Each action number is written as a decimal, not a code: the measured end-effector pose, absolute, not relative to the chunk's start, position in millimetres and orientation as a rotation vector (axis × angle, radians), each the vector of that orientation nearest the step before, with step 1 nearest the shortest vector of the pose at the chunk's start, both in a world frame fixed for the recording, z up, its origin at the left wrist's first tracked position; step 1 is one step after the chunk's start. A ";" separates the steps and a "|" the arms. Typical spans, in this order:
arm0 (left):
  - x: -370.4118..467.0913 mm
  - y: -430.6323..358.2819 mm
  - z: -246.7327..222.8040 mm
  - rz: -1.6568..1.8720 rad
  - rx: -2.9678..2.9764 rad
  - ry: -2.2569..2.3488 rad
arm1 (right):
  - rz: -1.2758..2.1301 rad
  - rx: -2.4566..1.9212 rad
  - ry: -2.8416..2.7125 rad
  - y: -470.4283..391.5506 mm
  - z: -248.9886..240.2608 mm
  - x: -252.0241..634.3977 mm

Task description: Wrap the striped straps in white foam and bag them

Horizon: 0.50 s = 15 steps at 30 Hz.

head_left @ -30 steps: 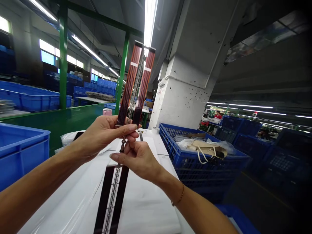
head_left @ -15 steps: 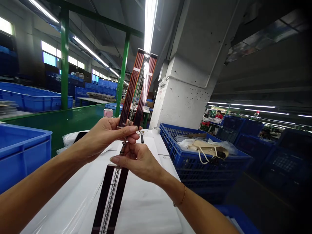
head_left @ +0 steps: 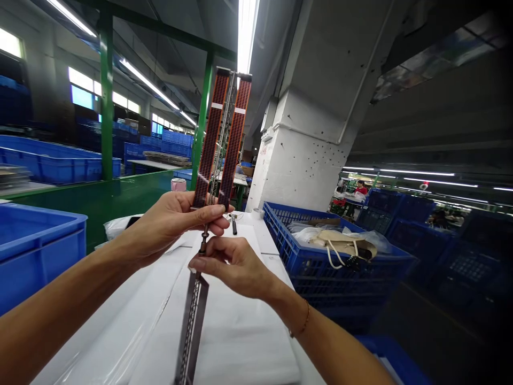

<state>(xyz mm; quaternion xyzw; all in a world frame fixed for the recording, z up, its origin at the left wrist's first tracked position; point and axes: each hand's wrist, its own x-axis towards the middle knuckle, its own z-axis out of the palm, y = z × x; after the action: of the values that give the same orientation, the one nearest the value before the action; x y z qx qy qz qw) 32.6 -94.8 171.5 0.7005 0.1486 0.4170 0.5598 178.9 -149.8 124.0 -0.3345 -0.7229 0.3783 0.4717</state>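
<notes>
A long model piece that looks like a solar array is held upright above the white table. Its upper panel pair (head_left: 224, 133) has dark and orange grids, with a thin lattice strip between them. My left hand (head_left: 188, 214) is closed, pinching the lower end of these panels between thumb and fingers. Below, a thin metal rod (head_left: 204, 239) joins them to a lower panel pair (head_left: 192, 326), which appears narrow, turned partly edge-on. My right hand (head_left: 236, 264) is closed, its thumb and fingers pinching the top of that lower section just under the rod.
White sheets and plastic film cover the table (head_left: 240, 326). A dark pen-like tool (head_left: 234, 225) and a tape roll (head_left: 258, 213) lie at its far end. To the right stands a blue crate (head_left: 320, 267) with bags; a blue bin (head_left: 40, 251) is at left. A pink cup (head_left: 178, 185) sits behind.
The lower panel pair has turned about its length, from showing its broad face to nearly edge-on. The upper pair has shifted slightly left and up, facing me more squarely.
</notes>
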 end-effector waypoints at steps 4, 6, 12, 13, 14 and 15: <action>34.6 -93.9 170.9 0.984 1.667 0.403 | 0.835 -0.930 -1.670 -150.2 121.7 177.7; 35.2 -94.2 170.5 0.962 1.679 0.393 | 0.820 -0.931 -1.697 -151.0 122.4 177.5; 35.3 -92.9 167.9 0.978 1.675 0.368 | 0.831 -0.879 -1.769 -152.9 121.9 179.4; 35.8 -92.6 167.5 1.001 1.681 0.371 | 0.783 -0.923 -1.749 -153.3 121.4 178.9; 36.4 -92.4 167.0 1.020 1.690 0.370 | 0.737 -0.964 -1.734 -153.7 121.2 178.2; 37.1 -92.3 166.6 1.030 1.700 0.368 | 0.712 -0.985 -1.730 -154.2 121.5 177.7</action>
<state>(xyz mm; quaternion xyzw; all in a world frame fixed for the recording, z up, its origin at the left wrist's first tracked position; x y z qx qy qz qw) 37.1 -92.3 166.6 0.7126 0.1540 0.4317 0.5311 177.7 -154.2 121.5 -0.4058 -0.7128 0.2932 0.4913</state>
